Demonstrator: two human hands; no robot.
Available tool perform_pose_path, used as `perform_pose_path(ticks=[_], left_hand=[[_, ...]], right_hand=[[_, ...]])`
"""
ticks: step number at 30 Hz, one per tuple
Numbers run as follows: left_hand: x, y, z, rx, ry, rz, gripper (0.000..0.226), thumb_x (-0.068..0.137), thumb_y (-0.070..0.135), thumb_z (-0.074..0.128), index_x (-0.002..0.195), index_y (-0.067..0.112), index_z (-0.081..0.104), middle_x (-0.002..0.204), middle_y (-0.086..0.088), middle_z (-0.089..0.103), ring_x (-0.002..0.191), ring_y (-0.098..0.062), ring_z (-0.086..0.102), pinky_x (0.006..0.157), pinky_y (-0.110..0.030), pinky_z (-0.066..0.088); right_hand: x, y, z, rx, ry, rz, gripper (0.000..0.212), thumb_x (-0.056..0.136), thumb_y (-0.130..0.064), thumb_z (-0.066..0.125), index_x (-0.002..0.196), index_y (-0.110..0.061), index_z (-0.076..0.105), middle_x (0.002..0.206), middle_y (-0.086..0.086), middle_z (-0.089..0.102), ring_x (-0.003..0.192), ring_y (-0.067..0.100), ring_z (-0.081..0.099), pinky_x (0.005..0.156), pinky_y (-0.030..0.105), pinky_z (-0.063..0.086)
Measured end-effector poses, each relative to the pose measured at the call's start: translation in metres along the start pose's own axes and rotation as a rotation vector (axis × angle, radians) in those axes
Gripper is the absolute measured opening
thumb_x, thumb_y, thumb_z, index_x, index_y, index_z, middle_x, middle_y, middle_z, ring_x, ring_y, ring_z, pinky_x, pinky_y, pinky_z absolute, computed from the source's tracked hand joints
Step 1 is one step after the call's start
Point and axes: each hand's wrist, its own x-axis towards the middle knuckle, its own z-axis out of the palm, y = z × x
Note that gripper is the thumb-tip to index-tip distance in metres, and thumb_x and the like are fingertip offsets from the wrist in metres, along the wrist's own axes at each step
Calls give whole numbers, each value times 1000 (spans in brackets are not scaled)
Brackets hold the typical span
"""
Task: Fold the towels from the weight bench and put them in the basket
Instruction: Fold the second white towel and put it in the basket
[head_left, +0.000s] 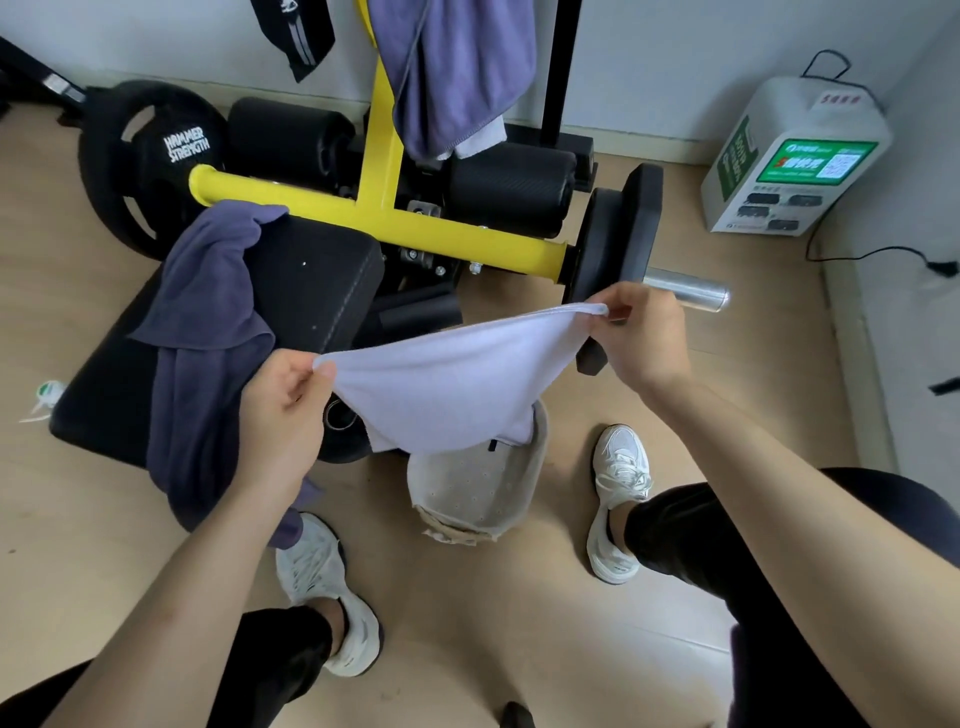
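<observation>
I hold a white towel (447, 379) stretched between both hands above the floor. My left hand (283, 410) pinches its left corner, and my right hand (649, 338) pinches its right corner a little higher. The towel sags in the middle and hangs over the far rim of a beige basket (478, 493) on the floor between my feet. A purple-grey towel (208, 332) lies draped over the black seat of the weight bench (311, 291) to the left. Another purple towel (457, 67) hangs from the yellow frame (384, 130) at the top.
Black weight plates (618, 234) sit on the yellow bar's right end, with a steel sleeve (685, 293) sticking out near my right hand. A plate marked Hammer Strength (150, 161) leans at the left. A white power-bank station (789, 161) stands by the right wall.
</observation>
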Motion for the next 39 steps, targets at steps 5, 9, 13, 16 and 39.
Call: perform_pose_path(ticks=[5,9,13,16,39], left_hand=[[1,1,5,-94,2,-65,9,102,17,59,96,19,65,97,-4,74,96,-20,69,88,-40,59],[-1,4,8,-136,-4,-97,13,102,19,60,92,23,67,96,-2,73,98,-23,69,82,-42,62],[-5,11,8,-225,-83,-34,17,104,21,55,91,21,66,96,-2,69,91,-22,62,76,-36,53],[-3,6,8,-168,-63,-13,16,103,24,55,91,27,65,94,5,66,84,-12,55,75,-35,44],[-22,18,28,-240,-140,-147,13,104,16,56,103,8,66,104,-5,76,98,-23,73,78,-34,62]], right_hand=[[-1,-3,3,286,-8,158,8,85,-15,71,80,-9,67,67,14,68,55,32,56,51,44,48],[-2,-2,7,330,24,209,14,85,-21,74,77,-11,69,68,8,64,57,24,52,55,47,52],[-5,-10,7,453,-40,97,21,90,-23,72,74,-11,66,66,11,55,58,24,47,48,37,44],[-2,-10,4,459,35,67,21,90,-24,69,69,-22,67,68,8,55,61,24,47,50,45,45],[-21,-13,30,382,-52,49,19,88,-24,75,70,-20,68,67,-2,62,66,12,55,64,35,48]])
